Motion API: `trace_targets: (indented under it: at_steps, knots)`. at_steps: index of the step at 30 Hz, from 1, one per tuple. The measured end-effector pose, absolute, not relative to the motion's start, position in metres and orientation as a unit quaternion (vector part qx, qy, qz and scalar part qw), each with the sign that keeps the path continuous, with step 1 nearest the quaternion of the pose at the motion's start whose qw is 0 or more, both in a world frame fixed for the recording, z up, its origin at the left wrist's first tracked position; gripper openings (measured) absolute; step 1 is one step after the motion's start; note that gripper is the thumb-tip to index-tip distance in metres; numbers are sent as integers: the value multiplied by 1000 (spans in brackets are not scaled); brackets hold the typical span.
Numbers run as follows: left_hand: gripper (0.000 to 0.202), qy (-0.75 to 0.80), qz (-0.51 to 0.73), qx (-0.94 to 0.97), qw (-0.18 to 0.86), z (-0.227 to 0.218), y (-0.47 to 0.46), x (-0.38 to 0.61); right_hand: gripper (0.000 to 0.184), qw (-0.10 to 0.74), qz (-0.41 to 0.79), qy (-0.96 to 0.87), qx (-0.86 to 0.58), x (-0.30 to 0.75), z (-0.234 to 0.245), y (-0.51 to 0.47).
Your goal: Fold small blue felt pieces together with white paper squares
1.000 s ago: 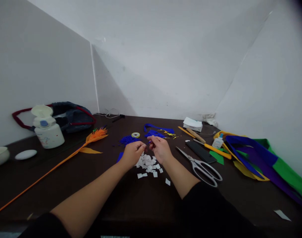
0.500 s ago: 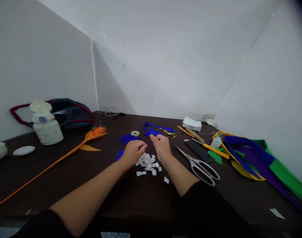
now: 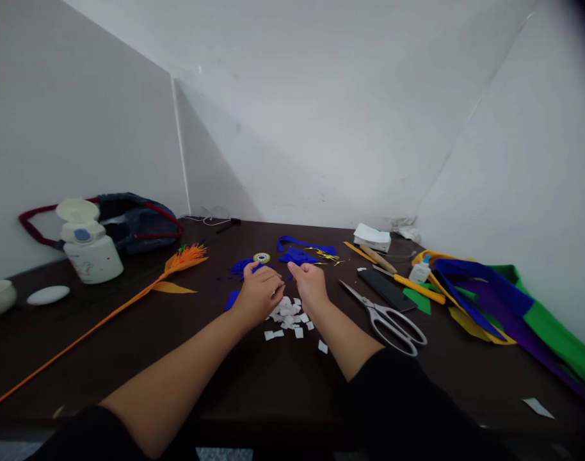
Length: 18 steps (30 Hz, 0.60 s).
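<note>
Over a heap of small white paper squares (image 3: pixel 287 312), my left hand (image 3: pixel 258 291) is closed with fingers curled; whatever they pinch is hidden or too small to name. Close by on the right, my right hand (image 3: pixel 310 286) is also closed, thumb pressed against the fingers, and what it grips cannot be made out. Just beyond the hands lie a pile of blue shreds (image 3: pixel 240 266), a round yellow-rimmed tape roll (image 3: pixel 261 257), a blue paper piece (image 3: pixel 298 256) and yellow shreds (image 3: pixel 327 255). A blue sheet (image 3: pixel 232 299) shows partly behind my left wrist.
Scissors (image 3: pixel 393 320) lie right of my right forearm, near a black flat case (image 3: pixel 386 289), a yellow-handled cutter (image 3: pixel 420 289) and a glue bottle (image 3: pixel 420 270). Coloured paper rolls (image 3: pixel 506 307) fill the right side. Left are an orange paper flower (image 3: pixel 184 258) and a white bottle (image 3: pixel 93 256).
My left hand has turned slightly and its fingers have shifted, with the thumb side raised. My right hand has moved a little down and left. The things on the table stay put.
</note>
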State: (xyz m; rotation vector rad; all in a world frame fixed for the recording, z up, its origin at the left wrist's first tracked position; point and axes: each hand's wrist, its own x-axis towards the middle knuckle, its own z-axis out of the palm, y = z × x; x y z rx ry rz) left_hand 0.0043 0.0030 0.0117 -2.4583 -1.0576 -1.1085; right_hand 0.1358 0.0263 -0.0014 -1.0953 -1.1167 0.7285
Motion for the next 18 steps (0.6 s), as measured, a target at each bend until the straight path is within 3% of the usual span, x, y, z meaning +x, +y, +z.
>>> trace_targets:
  at_steps: [12,15,18]
  knots:
    - [13,-369,-409,-830,88,18,4,-6,39,659,312,-472,-496,142,-2,30]
    - [15,-421,-428,-798,-41,22,8,-7,40,657,315,-469,-498,146,-1,31]
    - [31,-427,-434,-740,-286,19,13,-4,39,656,295,-500,-482,145,2,28]
